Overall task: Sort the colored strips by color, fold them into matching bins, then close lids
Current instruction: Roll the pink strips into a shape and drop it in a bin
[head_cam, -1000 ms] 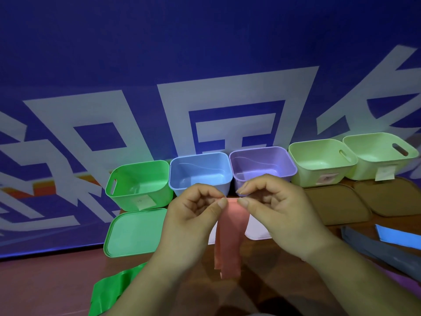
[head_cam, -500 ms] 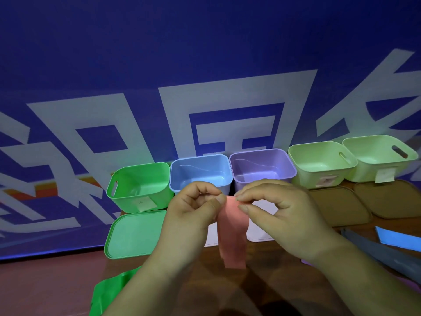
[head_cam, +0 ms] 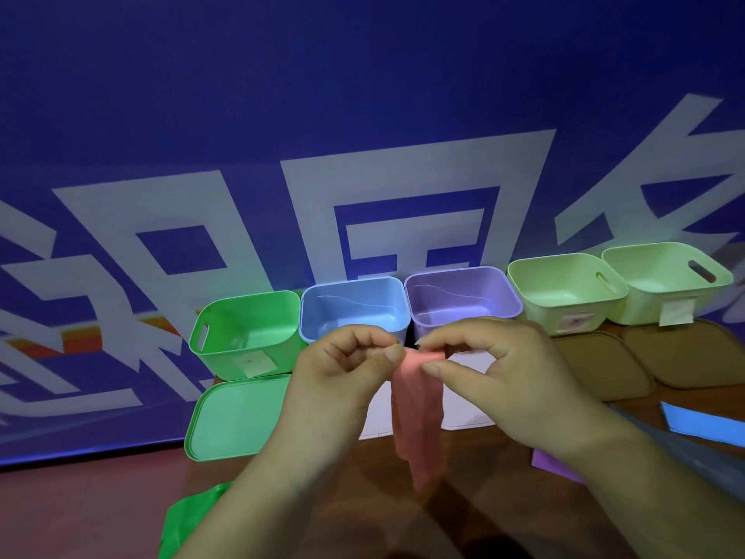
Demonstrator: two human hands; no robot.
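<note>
A pink strip (head_cam: 419, 421) hangs folded in front of me, above the table. My left hand (head_cam: 338, 381) pinches its top edge on the left and my right hand (head_cam: 496, 381) pinches it on the right. Behind the hands stands a row of open bins: a green bin (head_cam: 246, 336), a blue bin (head_cam: 354, 306), a purple bin (head_cam: 463, 294) and two pale green bins (head_cam: 564, 288) (head_cam: 665, 276). A green strip (head_cam: 181, 518) lies at the lower left, a blue strip (head_cam: 701, 425), a grey strip (head_cam: 685, 453) and a purple strip (head_cam: 552, 463) at the right.
A green lid (head_cam: 238, 417) lies flat in front of the green bin. White lids (head_cam: 467, 413) lie behind the pink strip. Two brown lids (head_cam: 600, 365) (head_cam: 693, 353) lie before the pale green bins. A blue banner wall (head_cam: 363, 115) closes the back.
The hanging part of the pink strip has become shorter as my hands fold it. Both hands stayed close together in front of the blue and purple bins.
</note>
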